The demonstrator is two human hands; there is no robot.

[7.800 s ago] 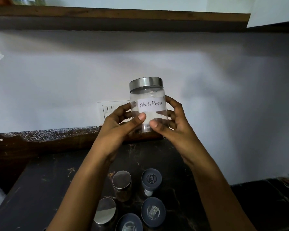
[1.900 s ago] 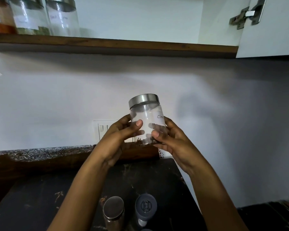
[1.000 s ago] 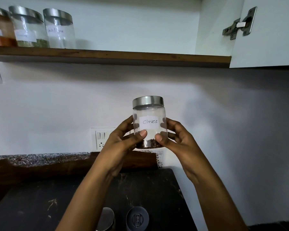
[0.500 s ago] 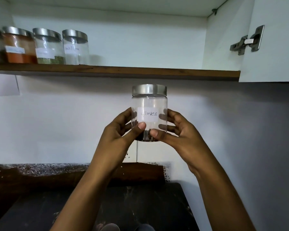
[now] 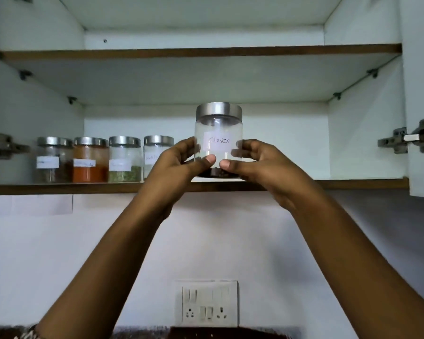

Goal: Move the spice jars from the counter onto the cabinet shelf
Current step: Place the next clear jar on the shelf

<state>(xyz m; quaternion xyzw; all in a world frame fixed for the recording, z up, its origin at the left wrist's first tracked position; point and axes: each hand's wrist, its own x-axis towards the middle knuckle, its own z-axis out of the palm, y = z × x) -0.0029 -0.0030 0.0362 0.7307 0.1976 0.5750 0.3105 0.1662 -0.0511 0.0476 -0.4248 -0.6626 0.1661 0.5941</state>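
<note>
A clear cloves jar with a steel lid and a white "Cloves" label is held upright between both hands. My left hand grips its left side and my right hand grips its right side. Its base hovers at the front edge of the lower cabinet shelf; I cannot tell whether it touches the shelf. Several steel-lidded spice jars stand in a row on that shelf to the left: a dark spice jar, an orange spice jar, a green spice jar and a clear jar, partly hidden by my left hand.
The shelf to the right of the held jar is bare up to the cabinet's side wall. An upper shelf sits above. The open door with its hinge hangs at the right. A switch and socket plate is on the wall below.
Both hands have lifted the cloves jar from below the shelf edge up to shelf level. The view has tilted upward, so the counter jars have dropped out of sight.
</note>
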